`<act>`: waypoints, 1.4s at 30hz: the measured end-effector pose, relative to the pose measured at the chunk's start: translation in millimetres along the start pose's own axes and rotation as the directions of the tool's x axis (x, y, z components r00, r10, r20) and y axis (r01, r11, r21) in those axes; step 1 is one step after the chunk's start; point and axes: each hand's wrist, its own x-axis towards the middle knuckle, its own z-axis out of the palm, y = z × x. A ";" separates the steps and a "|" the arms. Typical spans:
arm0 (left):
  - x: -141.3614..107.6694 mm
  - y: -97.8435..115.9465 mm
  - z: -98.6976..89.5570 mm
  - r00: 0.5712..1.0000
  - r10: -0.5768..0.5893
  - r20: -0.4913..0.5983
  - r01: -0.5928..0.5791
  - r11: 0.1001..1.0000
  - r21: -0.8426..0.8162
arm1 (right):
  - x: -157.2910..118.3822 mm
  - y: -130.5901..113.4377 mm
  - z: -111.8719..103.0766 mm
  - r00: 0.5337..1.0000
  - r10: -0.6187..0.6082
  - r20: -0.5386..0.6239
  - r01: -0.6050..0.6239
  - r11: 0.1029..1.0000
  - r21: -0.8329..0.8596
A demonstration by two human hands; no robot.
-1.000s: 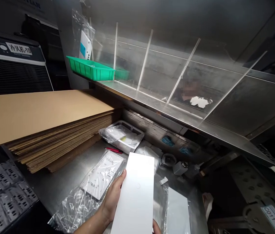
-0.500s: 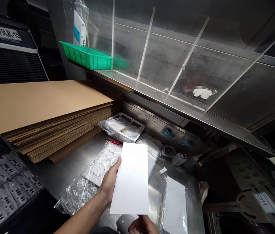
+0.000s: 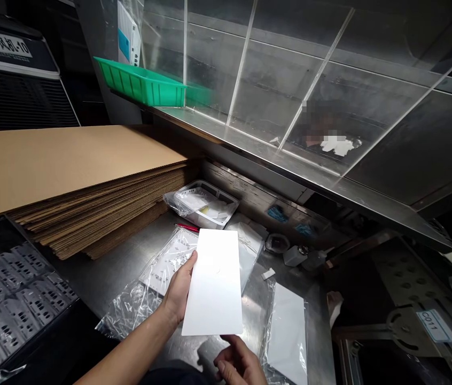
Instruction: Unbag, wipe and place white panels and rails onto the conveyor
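Higher in frame than a moment earlier, the stiff white rectangular card (image 3: 213, 283) is now at lower centre, tilted up toward the onlooker. It looks light and rigid, with a smooth face that could be a bit slippery; the long edges seem the best place to take hold. The left hand (image 3: 178, 289) is clamped on its left long edge, thumb on the front, other fingers hidden behind. The right hand (image 3: 240, 363) is open, palm up, just below the card's bottom edge; cannot tell whether its fingertips (image 3: 226, 340) touch the card.

Behind the card, a clear plastic bag holding a white perforated plate (image 3: 169, 262) lies on the stainless steel table (image 3: 101, 283). A white sheet in clear plastic (image 3: 288, 337) is at lower right, and a red-handled tool (image 3: 188, 228) lies just past the bag. A stack of corrugated cardboard sheets (image 3: 69, 171) fills the left side, with a black tray of grey perforated metal pieces (image 3: 9, 310) in the lower left corner. A green plastic tray (image 3: 141, 85) sits on a steel shelf at upper left, beside clear acrylic dividers (image 3: 242, 64).
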 end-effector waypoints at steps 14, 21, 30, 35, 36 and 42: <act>-5.5 -3.3 6.0 0.999 -0.035 0.005 0.034 0.997 0.063 | 22.9 -78.5 -16.2 0.937 -0.042 -0.346 0.119 0.972 0.205; -16.9 -2.7 11.5 0.994 -0.065 0.092 0.063 0.998 0.027 | 26.5 -67.7 -10.9 0.952 -0.007 -0.305 0.080 0.970 0.228; -14.9 -5.9 14.9 0.995 -0.080 0.063 0.081 0.997 -0.006 | 29.7 -63.2 -14.4 0.962 0.023 -0.272 0.046 0.968 0.245; -19.7 -4.5 19.0 0.994 -0.036 0.106 0.037 0.999 -0.007 | 35.4 -52.4 -15.6 0.970 0.022 -0.243 0.039 0.970 0.240; -20.9 -4.5 19.7 0.994 -0.030 0.108 0.030 1.000 -0.004 | 35.6 -51.8 -15.2 0.970 0.015 -0.241 0.043 0.971 0.235; -23.6 -5.6 19.8 0.986 -0.067 0.152 0.070 0.997 -0.015 | 34.2 -50.6 -14.0 0.969 -0.010 -0.246 0.063 0.977 0.206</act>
